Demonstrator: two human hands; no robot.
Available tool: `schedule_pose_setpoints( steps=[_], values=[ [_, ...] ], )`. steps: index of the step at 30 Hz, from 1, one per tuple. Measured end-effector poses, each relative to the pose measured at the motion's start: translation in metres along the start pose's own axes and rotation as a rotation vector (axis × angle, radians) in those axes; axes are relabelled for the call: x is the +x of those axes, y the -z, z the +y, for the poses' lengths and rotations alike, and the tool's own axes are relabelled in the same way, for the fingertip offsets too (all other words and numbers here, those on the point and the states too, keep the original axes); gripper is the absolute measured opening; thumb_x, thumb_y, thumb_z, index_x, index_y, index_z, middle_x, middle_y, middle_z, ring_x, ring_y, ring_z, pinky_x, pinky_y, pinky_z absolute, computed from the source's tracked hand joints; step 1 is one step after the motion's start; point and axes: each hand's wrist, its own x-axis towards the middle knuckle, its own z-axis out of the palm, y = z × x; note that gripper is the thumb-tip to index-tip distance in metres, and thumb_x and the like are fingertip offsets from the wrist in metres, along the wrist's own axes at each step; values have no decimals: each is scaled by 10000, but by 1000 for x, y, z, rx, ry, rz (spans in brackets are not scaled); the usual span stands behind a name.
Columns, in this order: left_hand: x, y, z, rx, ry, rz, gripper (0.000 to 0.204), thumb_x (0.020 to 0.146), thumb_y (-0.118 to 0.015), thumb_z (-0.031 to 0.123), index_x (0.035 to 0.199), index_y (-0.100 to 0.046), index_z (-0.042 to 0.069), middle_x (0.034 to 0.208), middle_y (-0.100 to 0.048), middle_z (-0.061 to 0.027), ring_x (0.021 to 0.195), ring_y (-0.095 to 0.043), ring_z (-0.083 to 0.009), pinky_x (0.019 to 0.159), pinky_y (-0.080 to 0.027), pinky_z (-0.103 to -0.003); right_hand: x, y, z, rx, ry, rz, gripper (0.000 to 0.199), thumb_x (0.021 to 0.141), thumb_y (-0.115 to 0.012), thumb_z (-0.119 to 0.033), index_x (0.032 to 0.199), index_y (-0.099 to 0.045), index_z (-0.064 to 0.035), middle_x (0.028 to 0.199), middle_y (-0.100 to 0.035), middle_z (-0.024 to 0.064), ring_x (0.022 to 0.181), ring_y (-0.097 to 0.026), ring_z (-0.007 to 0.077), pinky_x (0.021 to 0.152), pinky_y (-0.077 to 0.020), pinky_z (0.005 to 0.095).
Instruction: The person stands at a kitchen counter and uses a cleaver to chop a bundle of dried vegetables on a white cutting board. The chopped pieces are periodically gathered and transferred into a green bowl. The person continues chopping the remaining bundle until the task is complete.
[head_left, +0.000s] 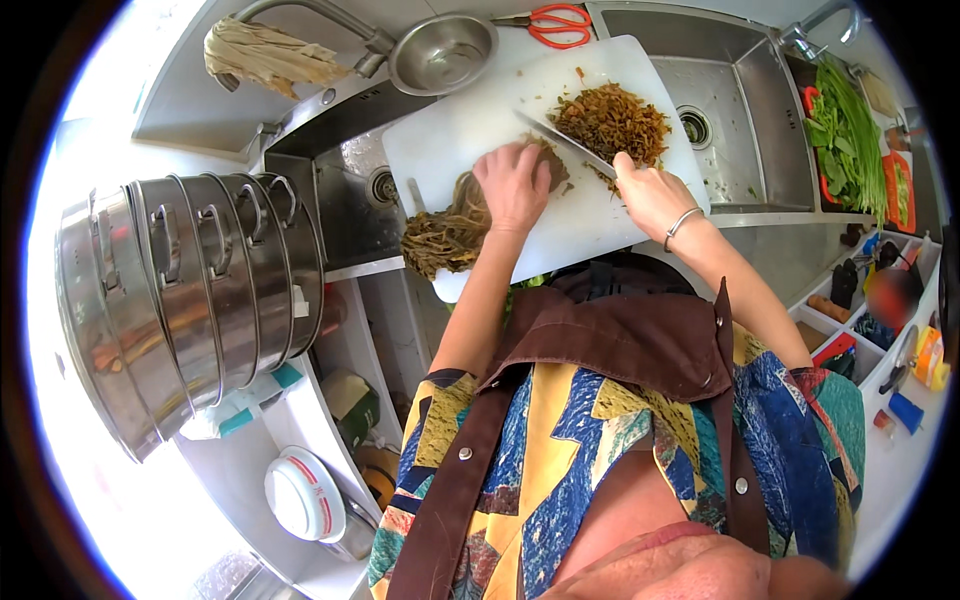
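Note:
A white cutting board (590, 225) lies across the double sink. On its left side is a bundle of long, brownish-green pickled greens (440, 238). My left hand (513, 188) presses down on the bundle's right end, fingers curled over it. In my right hand (655, 196) is a kitchen knife (572, 146), gripped by its handle, the blade slanting up and left just right of my left fingers. Beyond the blade a heap of chopped pickled greens (618, 118) covers the board's far right. Small bits lie near the knife.
Steel sink basins (770, 110) flank the board. Behind it sit a steel bowl (443, 55) and red-handled scissors (558, 25); a cloth (270, 55) hangs over the left faucet. Stacked steel steamer pots (190, 300) stand at left, fresh green vegetables (845, 140) at far right.

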Motion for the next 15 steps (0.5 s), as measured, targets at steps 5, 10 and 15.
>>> schedule_pose_setpoints(
  steps=[5, 10, 15],
  values=[
    [-2, -7, -5, 37, 21, 4, 218, 728, -657, 213, 931, -626, 137, 948, -569, -56, 905, -532, -262, 841, -383, -422, 11, 14, -8, -179, 111, -49, 164, 791, -468, -12, 934, -389, 11, 655, -601, 221, 651, -621, 384, 573, -494, 464],
    [-1, -11, -7, 75, 20, -11, 204, 692, -653, 187, 885, -622, 128, 911, -572, -70, 854, -552, -266, 783, -414, -413, 24, 28, -15, -287, 143, -166, 119, 827, -465, -40, 926, -435, 18, 696, -632, 204, 691, -654, 350, 621, -526, 422],
    [-2, -13, -7, 74, 10, 5, 196, 658, -656, 169, 849, -623, 137, 863, -565, -57, 803, -559, -253, 716, -428, -395, 36, 40, -19, -320, 142, -247, 112, 845, -445, -56, 933, -437, 13, 702, -634, 206, 698, -656, 345, 618, -525, 422]
  ],
)
